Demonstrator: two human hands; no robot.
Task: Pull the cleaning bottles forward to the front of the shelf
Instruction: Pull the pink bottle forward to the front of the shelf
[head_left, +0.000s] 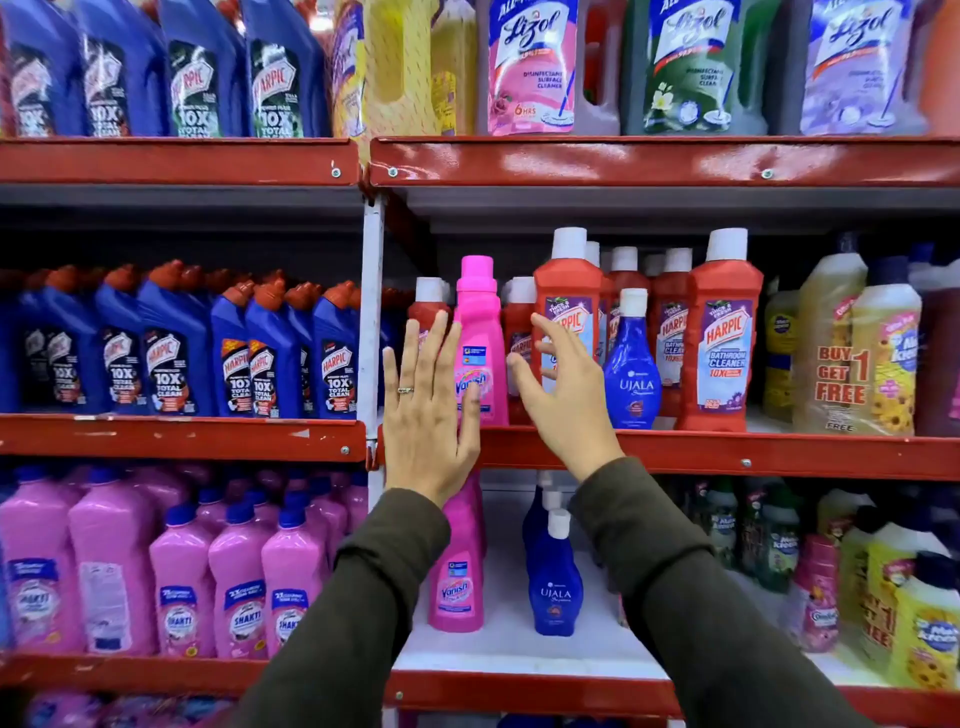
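Open hands flank pink bottle.

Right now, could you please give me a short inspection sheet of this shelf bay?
Surface: middle shelf, red front lip, chipped paint on the left bay.
Job's things: pink Vanish bottle and blue Ujala bottle stand at the front; red Harpic bottles partly forward, more set back behind.
Clutter: yellow twin packs at the right of the same shelf.
Hands: left hand open, flat beside the Vanish bottle; right hand open, fingers spread near a red Harpic bottle, holding nothing.
Cables: nothing seen.
Surroundings: blue Harpic bottles left, Lizol pouches above, pink Shakti bottles below.
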